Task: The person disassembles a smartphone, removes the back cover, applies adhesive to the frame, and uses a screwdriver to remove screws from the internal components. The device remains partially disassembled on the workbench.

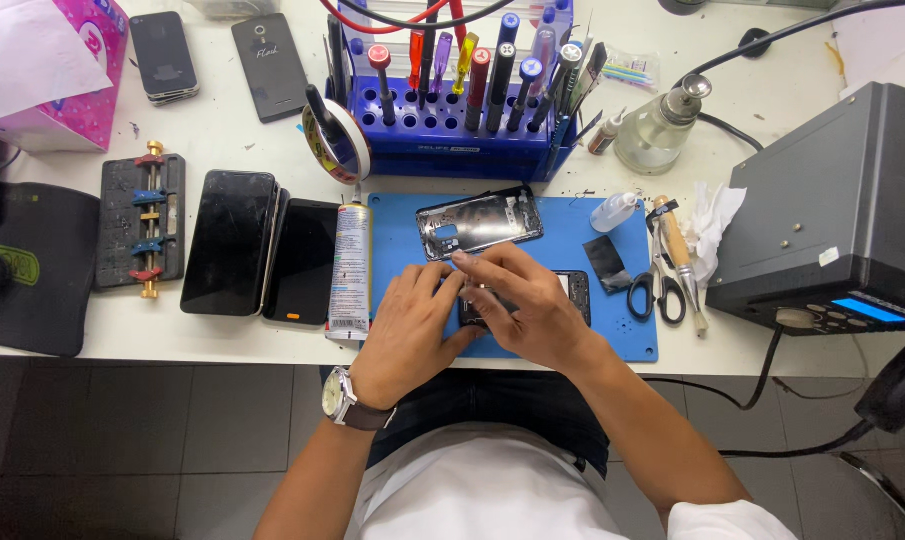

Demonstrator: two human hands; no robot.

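Two hands at work on an opened phone on a blue mat

The white worktop (252, 120) carries a grey box unit (832, 200), a blue tool rack (452, 130) and a blue mat (612, 330). On the mat's near half lies a dark phone body (575, 287); left hand (409, 335) and right hand (532, 305) both rest on it, each grip closed narrow on its left end. A silver phone frame (477, 222) lies just behind, scissors (659, 290) to the right.

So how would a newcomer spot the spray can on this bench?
Find the blue work mat at the white bench's front edge. Along its left edge lies the spray can, beside two dark phones. It is the only long cylinder, pale and printed, nozzle pointing away.
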